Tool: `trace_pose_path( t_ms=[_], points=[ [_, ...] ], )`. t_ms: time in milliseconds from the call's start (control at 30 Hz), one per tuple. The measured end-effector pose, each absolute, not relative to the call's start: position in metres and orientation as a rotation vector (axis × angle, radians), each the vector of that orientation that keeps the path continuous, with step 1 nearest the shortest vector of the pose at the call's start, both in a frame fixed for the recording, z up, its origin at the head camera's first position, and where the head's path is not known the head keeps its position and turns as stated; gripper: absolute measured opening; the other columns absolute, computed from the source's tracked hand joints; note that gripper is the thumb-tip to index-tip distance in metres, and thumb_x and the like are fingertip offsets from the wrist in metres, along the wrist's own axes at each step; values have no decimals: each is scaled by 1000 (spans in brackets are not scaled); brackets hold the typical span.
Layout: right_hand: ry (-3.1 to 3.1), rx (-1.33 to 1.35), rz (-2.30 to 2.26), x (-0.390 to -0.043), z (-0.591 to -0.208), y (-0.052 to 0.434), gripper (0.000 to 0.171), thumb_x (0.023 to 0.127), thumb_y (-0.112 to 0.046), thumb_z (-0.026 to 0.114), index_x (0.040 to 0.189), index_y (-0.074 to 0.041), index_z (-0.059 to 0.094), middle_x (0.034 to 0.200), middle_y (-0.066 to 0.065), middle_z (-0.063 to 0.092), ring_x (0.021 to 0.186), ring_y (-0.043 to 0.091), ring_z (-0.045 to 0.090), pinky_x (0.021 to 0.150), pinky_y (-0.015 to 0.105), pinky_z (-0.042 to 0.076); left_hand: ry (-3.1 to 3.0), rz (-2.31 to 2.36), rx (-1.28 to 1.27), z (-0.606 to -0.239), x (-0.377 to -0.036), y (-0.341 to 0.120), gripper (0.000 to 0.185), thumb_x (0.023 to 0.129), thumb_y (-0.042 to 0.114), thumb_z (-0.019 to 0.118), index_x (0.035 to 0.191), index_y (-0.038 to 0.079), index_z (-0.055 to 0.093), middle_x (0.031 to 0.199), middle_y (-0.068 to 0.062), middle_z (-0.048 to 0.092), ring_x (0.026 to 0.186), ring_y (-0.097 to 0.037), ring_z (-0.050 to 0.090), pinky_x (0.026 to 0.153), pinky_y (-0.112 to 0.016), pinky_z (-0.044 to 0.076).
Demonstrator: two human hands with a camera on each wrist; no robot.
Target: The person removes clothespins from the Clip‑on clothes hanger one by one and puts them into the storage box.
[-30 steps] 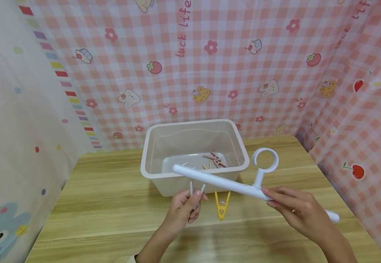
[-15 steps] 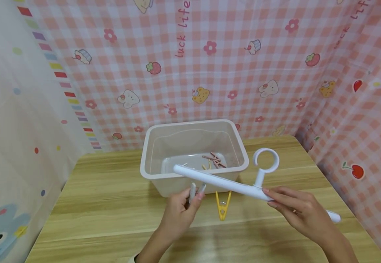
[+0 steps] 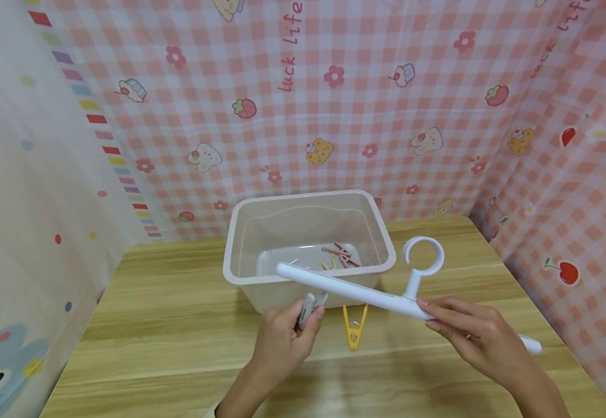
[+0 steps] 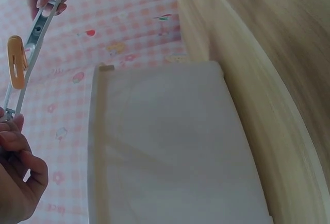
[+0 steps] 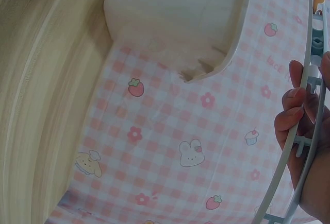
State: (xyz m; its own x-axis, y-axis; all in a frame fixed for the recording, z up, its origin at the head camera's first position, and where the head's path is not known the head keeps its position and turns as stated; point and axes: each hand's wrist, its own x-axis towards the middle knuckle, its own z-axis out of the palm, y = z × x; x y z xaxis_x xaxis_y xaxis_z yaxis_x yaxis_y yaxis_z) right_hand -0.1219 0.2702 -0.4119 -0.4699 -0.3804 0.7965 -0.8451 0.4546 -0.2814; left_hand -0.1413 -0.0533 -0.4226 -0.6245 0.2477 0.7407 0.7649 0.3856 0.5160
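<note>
Nearest to us, our left hand pinches a grey clothespin between thumb and fingers, its tip raised just under the white hanger. Our right hand curls round the hanger's bar right of its ring hook, so the long left end sticks out unsupported over the front rim of the clear plastic bin. That is a firm hold on one side only, and we judge it the weak spot: pushing the pin up against the free end could tip or twist the bar in our grip, and the pin would then slide off instead of biting.

The pinch on the grey pin looks shallow, near its tail. If our fingers slip while squeezing, the spring could snap it out and send it onto the counter or into the bin.

A yellow clothespin hangs from the bar between our two hands, its tip close to the counter. A jolt to the hanger could shake it loose, or the grey pin could crowd against it if we set it too near.

Further back, more pins lie at the bottom of the bin; the bar's end hovers close to the rim, and a swing could knock it.
</note>
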Motion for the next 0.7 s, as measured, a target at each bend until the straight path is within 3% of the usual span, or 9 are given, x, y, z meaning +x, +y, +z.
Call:
trace_pose_path(
  t_ms=[267, 433, 500, 600, 700],
  points=[
    [-2038, 1023, 894, -123, -411, 270, 40, 101, -33, 59, 110, 1, 78, 91, 9, 76, 75, -6, 55, 58, 7, 42, -2191, -1623, -823, -419, -138, -55, 29, 98, 7, 63, 70, 6, 55, 51, -2, 42, 51, 9, 30, 42, -9, 26],
    [-2030, 1023, 896, -123, -409, 269, 39, 101, -33, 59, 110, 1, 78, 90, 9, 75, 73, -6, 53, 57, 6, 40, -2175, -2057, -809, -414, -138, -57, 27, 105, 9, 51, 91, -11, 63, 53, -10, 36, 49, 5, 33, 40, -15, 26],
    [-2028, 1022, 899, -122, -409, 269, 39, 101, -32, 59, 109, 1, 78, 90, 9, 75, 72, -6, 53, 57, 6, 40, -2111, -2240, -837, -413, -138, -57, 32, 107, 10, 47, 96, -16, 60, 53, -5, 35, 49, 4, 33, 41, -15, 27],
    [-2020, 1031, 918, -122, -408, 268, 38, 101, -31, 60, 109, 2, 77, 91, 9, 75, 72, -6, 53, 56, 6, 40, -1987, -2508, -902, -413, -138, -56, 31, 108, 15, 43, 95, -7, 62, 55, 7, 38, 50, 3, 34, 44, -15, 28],
    [-2007, 1044, 931, -122, -407, 267, 38, 101, -30, 60, 109, 3, 77, 91, 9, 75, 72, -5, 53, 56, 7, 40, -1883, -2708, -952, -414, -139, -56, 29, 108, 20, 40, 95, 15, 65, 59, 16, 39, 50, 1, 32, 46, -16, 26]
  ],
)
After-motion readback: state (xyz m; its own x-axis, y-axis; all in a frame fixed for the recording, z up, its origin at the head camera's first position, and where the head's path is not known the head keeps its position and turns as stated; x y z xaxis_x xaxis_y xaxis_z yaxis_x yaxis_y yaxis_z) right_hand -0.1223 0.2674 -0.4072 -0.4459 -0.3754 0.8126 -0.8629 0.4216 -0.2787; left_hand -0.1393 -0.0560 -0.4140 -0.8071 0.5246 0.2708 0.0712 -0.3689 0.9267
